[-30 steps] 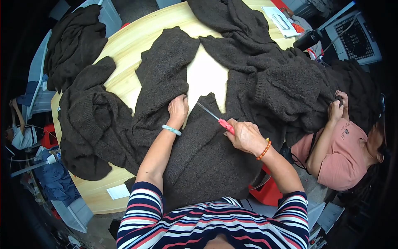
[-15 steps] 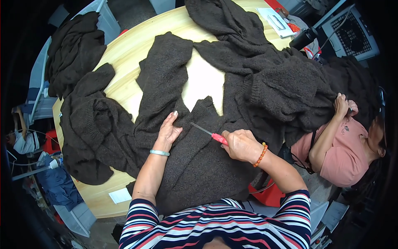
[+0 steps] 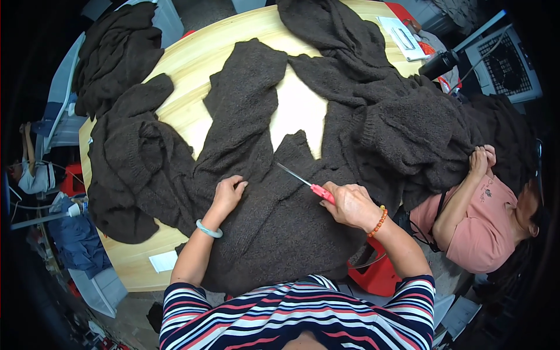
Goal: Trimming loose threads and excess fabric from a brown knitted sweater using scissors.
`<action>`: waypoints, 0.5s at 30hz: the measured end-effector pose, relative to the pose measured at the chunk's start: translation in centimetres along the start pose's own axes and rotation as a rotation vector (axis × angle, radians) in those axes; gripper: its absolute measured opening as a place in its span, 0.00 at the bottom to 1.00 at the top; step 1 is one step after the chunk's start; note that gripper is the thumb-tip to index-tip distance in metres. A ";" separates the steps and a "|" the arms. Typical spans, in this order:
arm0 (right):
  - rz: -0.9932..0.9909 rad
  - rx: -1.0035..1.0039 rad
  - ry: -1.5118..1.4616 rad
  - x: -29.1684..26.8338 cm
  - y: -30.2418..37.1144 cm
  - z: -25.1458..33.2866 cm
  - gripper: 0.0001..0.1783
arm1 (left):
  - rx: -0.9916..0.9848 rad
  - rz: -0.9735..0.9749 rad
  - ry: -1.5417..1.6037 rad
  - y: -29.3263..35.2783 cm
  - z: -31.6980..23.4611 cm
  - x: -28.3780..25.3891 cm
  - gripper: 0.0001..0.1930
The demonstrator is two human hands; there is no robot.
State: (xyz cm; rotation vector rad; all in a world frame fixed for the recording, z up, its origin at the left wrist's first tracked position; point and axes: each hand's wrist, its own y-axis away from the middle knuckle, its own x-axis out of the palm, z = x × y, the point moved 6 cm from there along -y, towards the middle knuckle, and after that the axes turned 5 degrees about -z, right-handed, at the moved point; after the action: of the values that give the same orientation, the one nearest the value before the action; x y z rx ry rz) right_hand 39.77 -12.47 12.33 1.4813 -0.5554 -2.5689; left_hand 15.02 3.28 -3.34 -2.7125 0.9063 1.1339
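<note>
A dark brown knitted sweater [image 3: 280,233] lies spread over my lap and the table's near edge. My left hand [image 3: 229,195], with a pale bangle at the wrist, is closed on the knit, its fingers curled and thumb beside them. My right hand [image 3: 356,207], wearing an orange bead bracelet, is wrapped round the red handle of a slim metal-shafted tool [image 3: 322,192]. The shaft points up and left over the sweater; its exact tip is too fine to make out.
More dark knitted garments lie on the wooden table [image 3: 186,64], at left [image 3: 137,169] and right [image 3: 408,125]. A co-worker in a pink top [image 3: 481,224] grips knitwear at the right. A black bottle [image 3: 438,64], a white pad [image 3: 402,38] and a paper slip [image 3: 163,261] lie about.
My left hand has moved slightly down and left, and its fingers have curled in from a more stretched pose. My right hand has shifted a little right with the tool. The view has shifted slightly.
</note>
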 end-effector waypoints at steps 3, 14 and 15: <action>0.034 -0.132 0.047 0.6 0.3 2.3 0.14 | -0.312 0.126 0.661 0.2 2.9 2.0 0.06; 0.166 -0.345 0.082 2.2 1.0 5.5 0.13 | -0.634 0.007 1.527 2.2 2.8 3.0 0.06; 0.168 -0.344 0.083 2.3 0.9 5.5 0.13 | -0.636 0.007 1.530 2.2 2.5 3.0 0.06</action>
State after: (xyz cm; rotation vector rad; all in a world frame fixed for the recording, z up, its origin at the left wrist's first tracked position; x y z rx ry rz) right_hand 33.83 -12.58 13.26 1.3520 -0.2032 -2.3179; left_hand 13.89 0.68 -6.84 -3.8102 0.5349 -1.1907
